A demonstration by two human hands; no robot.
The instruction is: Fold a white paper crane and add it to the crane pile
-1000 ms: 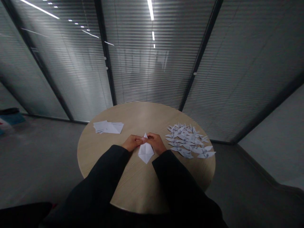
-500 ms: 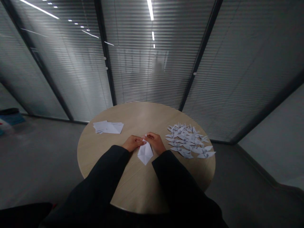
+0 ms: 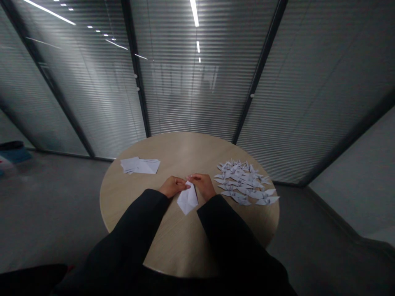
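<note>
Pretty moody little meeting room here: glass partitions with striped blinds point(image 3: 191, 90) wrap around the far side, ceiling lights reflect in the glass, and there's a grey concrete floor point(image 3: 52, 205) with some blue-ish stuff point(image 3: 15, 155) sitting way over by the left wall, too dim to make out. In the middle is a round light-wood table point(image 3: 182, 152), seen from a head cam looking down past two black sleeves point(image 3: 129, 232). Right at the table's near-middle, a folded white paper point(image 3: 187, 200) sits in a rough diamond shape, a bit tilted, with its lower point aimed back toward the person. The left hand point(image 3: 173, 186) is closed up in a pinch on the paper's upper left edge, and the right hand point(image 3: 201, 185) pinches in at the top corner, so both are gripping the same piece from either side, fingers almost meeting. Just beside the right hand there's a big spread of finished origami cranes point(image 3: 243, 183), all laid out flat on the tabletop. Up and left of the left hand sits a loose stack of paper sheets point(image 3: 140, 165), a little fanned out, with a folded one on top.
</note>
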